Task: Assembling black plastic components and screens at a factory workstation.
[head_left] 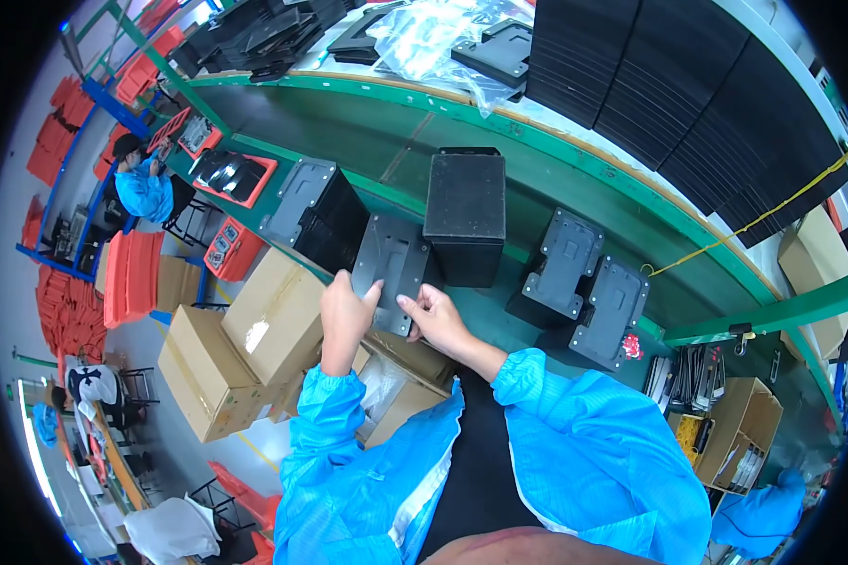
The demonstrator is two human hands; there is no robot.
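Observation:
A dark grey flat plate point(383, 249) with cut-outs and small holes is held tilted in front of me. My left hand point(347, 315) grips its left lower edge, with the thumb lying on its face. My right hand point(435, 318) closes on the lower right edge, thumb and fingers bent round it. Just right of the plate stands a tall stack of black panels point(464, 202). To its left rises a stack of similar plates point(303, 193). Two more plate stacks point(567, 259) point(612, 306) are on the green bench to the right.
Cardboard boxes point(273, 315) stand left of my arms; an open carton point(396, 391) is below the plate. A raised shelf point(349, 83) carries black panels point(669, 104) and plastic film point(424, 42). Red trays point(245, 184) sit farther left, near a person in blue point(146, 193).

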